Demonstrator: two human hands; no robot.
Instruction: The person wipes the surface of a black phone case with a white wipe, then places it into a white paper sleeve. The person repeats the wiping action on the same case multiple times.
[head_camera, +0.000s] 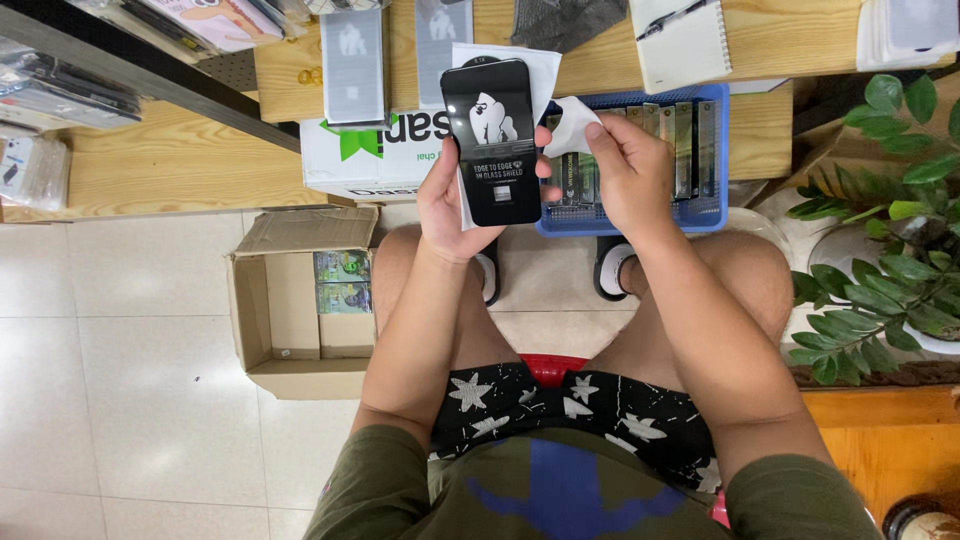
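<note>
At far left on the pale tiled floor (130, 350), an open cardboard box (300, 300) with a couple of green-printed packs (343, 282) lying flat inside, well apart from both hands. Above it, the wooden bench (180, 160) with a white carton (375, 150) and two upright grey sleeves (352, 65) near the back. Next, the left hand (455, 205), fingers curled closed around the lower half of a black screen-protector pack (490, 140), thumb pressed on its near edge, the pack held upright above the knees and in front of the blue tray (712, 160). Best kept pinched by the edges only, face clear of the thumb, so the printed front stays clean. Behind the pack, a white sheet (540, 70) showing past its top and right side; whether separate or part of the pack, hard to tell. Further right, the right hand (625, 170), thumb and forefinger nipped shut on a small white tab or wipe (575, 125), touching the pack's right edge. Likely a peel or pull: better done slowly, in line with the long edge, with the left grip firm so nothing bends. Behind, the tray holding a row of dark slim packs on edge. Far right, a notebook with pen (680, 40) and a leafy green plant (880, 230), clear of the work.
</note>
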